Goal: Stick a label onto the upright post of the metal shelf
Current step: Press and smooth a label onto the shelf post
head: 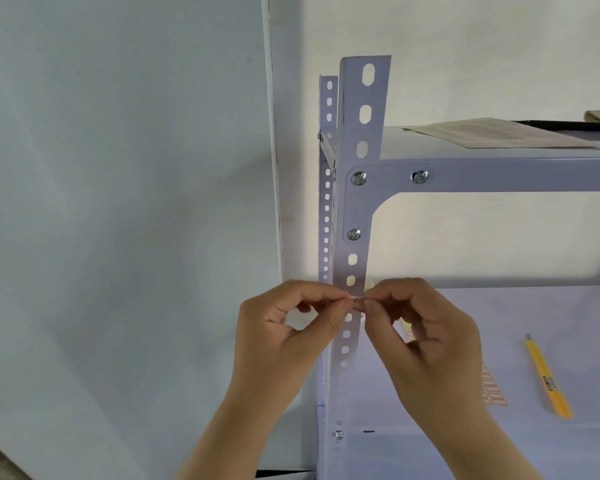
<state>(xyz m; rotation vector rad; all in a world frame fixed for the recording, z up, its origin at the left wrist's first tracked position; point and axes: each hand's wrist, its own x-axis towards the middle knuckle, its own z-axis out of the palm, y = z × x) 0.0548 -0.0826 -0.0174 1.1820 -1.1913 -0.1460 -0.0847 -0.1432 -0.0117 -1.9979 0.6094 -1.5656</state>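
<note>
both the left hand (pixel 284 323) and right hand (pixel 420 327) have a pinch grip on a tiny label (pixel 355 300) right in front of the upright post (pixel 355 202), looks thin, floppy and sticky, so probably best held by its edges.

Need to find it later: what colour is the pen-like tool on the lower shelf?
Yellow, with a grey tip: the pen-like tool, clearest in the head view.
</note>
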